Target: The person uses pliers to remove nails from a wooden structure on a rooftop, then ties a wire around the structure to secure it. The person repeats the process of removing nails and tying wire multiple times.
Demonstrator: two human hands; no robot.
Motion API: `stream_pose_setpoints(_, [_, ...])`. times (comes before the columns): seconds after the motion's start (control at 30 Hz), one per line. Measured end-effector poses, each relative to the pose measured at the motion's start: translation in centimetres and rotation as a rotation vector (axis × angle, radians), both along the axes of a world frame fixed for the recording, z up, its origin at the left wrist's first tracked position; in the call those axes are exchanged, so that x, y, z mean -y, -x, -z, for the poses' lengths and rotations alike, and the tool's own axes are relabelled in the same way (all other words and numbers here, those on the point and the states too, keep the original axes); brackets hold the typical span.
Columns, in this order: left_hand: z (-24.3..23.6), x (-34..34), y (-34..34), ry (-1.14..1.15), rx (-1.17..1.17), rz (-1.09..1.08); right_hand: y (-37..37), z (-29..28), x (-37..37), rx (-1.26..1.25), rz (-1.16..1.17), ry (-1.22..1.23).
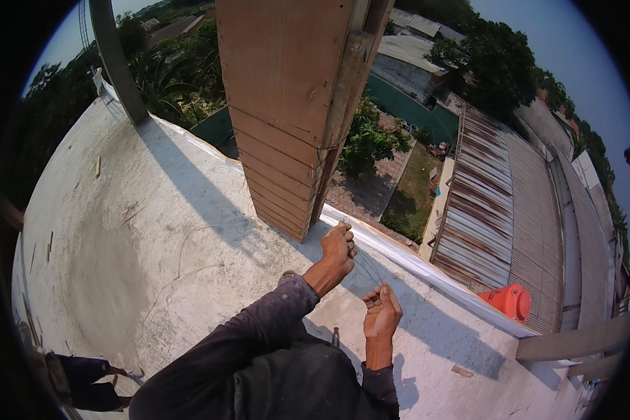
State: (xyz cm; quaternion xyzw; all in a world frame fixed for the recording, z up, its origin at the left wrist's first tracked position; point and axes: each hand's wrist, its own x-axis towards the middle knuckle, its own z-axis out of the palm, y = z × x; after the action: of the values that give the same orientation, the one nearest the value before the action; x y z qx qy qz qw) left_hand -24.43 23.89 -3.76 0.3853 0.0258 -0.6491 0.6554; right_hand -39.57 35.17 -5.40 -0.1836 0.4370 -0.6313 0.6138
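Some thin grey metal wire (372, 267) curved between your bare left hand (337, 249), grip clenched around it, and bare right hand (382, 312), pinching it, near the tall brown wooden column casing (280, 105). You seemed to be sorting strands; next likely called for separated ends.

Thin metal wire (375, 272) here, bare and smooth-looking! Then the casing (276, 84), flat matt wooden board, with rougher, weathered timber (343, 98) down its side. Underfoot the slab (196, 287), pale concrete, gritty and dull. Dark matt cloth on the sleeve (287, 297). Beyond, the roof (472, 210), ridged metal streaked with rust, and the drum (500, 301), smooth, faintly glossy red plastic.
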Motion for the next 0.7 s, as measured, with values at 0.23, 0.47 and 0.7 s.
stream_pose_setpoints(0.23, [0.1,-1.0,-0.4,0.099,0.208,0.03,-1.2,-3.6,1.9,-0.416,0.247,0.146])
stream_pose_setpoints(0.47, [4.2,-3.0,-4.8,0.121,0.92,0.195,1.8,-7.1,4.7,-0.861,0.357,0.295])
stream_pose_setpoints(0.7, [0.3,-2.9,-7.0,0.395,1.237,0.235,1.9,-6.6,9.9,-1.004,-0.154,0.285])
